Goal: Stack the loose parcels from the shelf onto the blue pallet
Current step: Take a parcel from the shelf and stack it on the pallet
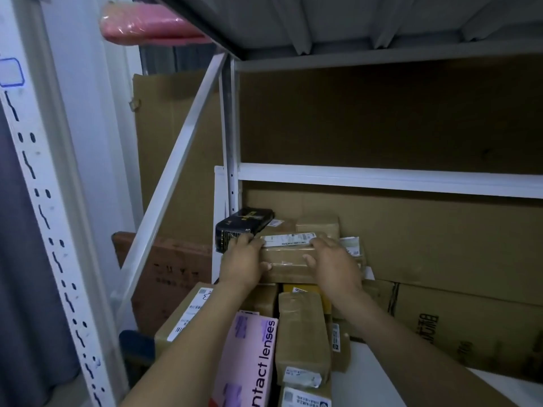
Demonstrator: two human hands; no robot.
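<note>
both hands, left hand (241, 261) and right hand (333, 261), clasp the ends of a taped brown cardboard parcel (286, 259) at frame centre. lifting it carelessly could topple the black box (242, 226) touching its left side.

Taped brown cardboard parcel (286, 259), glossy black box (244, 226), white-painted metal shelf (382, 179).

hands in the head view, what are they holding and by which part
Both grip the brown taped parcel by its ends: left hand on the left end, right hand on the right, thumbs on the front face.
</note>
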